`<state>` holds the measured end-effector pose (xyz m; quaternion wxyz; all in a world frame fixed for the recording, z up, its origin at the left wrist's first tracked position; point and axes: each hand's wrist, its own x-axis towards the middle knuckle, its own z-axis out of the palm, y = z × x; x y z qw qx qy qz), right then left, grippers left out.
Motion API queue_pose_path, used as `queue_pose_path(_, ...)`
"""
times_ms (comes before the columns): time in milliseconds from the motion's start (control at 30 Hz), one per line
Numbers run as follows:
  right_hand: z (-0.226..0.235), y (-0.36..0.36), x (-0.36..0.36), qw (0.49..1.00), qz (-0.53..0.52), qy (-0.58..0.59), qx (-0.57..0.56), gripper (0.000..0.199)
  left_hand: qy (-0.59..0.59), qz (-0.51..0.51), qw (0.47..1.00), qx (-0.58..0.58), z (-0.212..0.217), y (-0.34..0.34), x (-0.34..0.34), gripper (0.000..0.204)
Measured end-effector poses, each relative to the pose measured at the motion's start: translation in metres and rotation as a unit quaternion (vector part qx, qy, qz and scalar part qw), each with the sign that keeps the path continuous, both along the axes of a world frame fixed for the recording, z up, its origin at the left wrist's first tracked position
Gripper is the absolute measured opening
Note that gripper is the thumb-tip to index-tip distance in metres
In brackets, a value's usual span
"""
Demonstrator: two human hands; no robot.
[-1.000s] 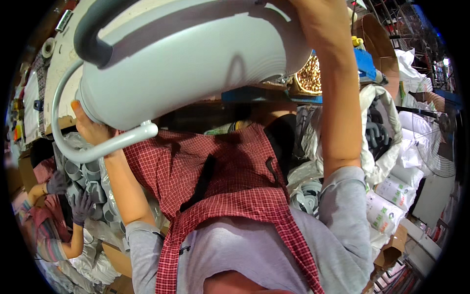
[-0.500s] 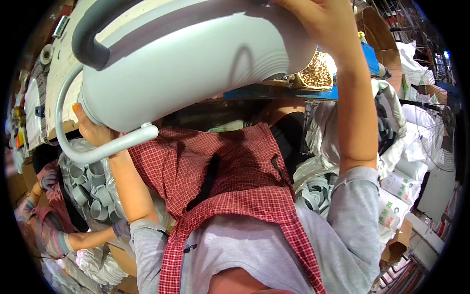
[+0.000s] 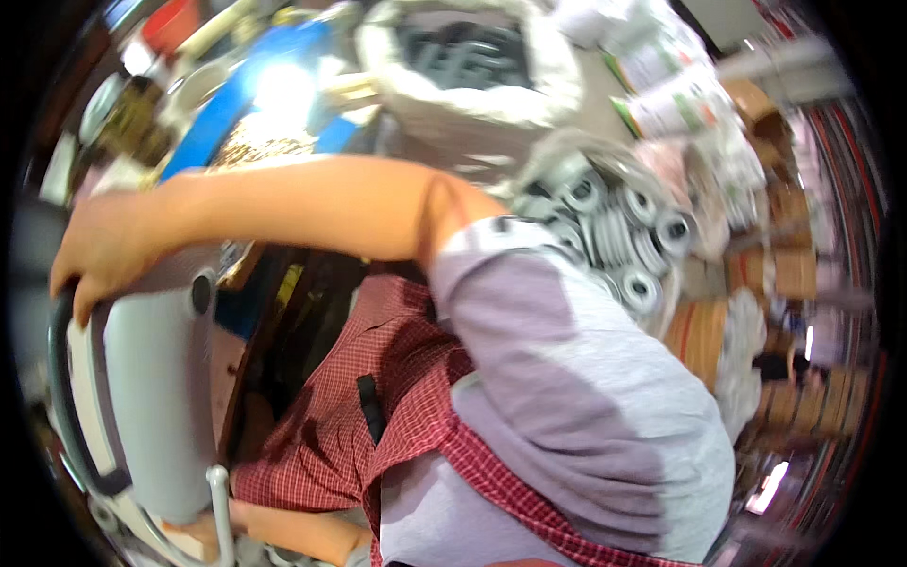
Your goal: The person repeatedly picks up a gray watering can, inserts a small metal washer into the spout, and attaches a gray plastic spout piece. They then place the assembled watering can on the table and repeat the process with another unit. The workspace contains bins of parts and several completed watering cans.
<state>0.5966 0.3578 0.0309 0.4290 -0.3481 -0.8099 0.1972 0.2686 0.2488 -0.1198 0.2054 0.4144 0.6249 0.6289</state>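
grey jug held on the left
far end gripped by the right hand; near end touched by the left hand, whose closure cannot be told

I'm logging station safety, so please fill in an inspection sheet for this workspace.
Surface: pale worktop, a strip visible through the jug's handle; its contact with the jug is unclear.
Job's things: grey jug with a dark handle and light-grey bar.
Clutter: small gold pieces by a blue fixture; white sack of dark curved parts; bag of grey ring-shaped parts.
Hands: right hand grips the jug's upper end; left hand is at its lower end, grip blurred.
Cables: nothing seen.
Surroundings: cardboard cartons and white printed bags, right side.
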Motion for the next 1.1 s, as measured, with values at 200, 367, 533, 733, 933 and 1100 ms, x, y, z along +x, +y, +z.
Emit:
queue_pose_path(200, 0.000, -0.006, -0.009, 0.994, -0.077, -0.059, -0.039, 0.051, 0.036, -0.034, 0.999, 0.018, 0.003, 0.001, 0.011, 0.045)
queue_pose_path(367, -0.035, -0.081, 0.070, 0.984, -0.110, 0.041, 0.131, 0.040, 0.060, -0.034, 0.997, 0.035, 0.018, -0.013, 0.008, 0.044)
queue_pose_path(533, -0.112, -0.375, 0.407, 0.811, -0.571, 0.110, -0.072, 0.031, 0.099, -0.022, 0.993, 0.059, 0.025, -0.023, 0.031, 0.044)
queue_pose_path(733, -0.211, -0.868, 0.636, 0.058, -0.970, -0.230, -0.046, 0.060, 0.128, -0.057, 0.989, 0.056, 0.020, -0.026, 0.063, 0.044)
queue_pose_path(933, -0.234, -0.936, 0.655, 0.231, -0.895, -0.133, -0.357, 0.063, 0.036, -0.045, 0.997, 0.051, 0.044, -0.076, -0.029, 0.044)
queue_pose_path(1100, -0.205, -0.892, 0.650, 0.281, -0.873, -0.116, -0.382, 0.066, -0.034, -0.051, 0.991, 0.119, 0.053, -0.119, -0.085, 0.044)
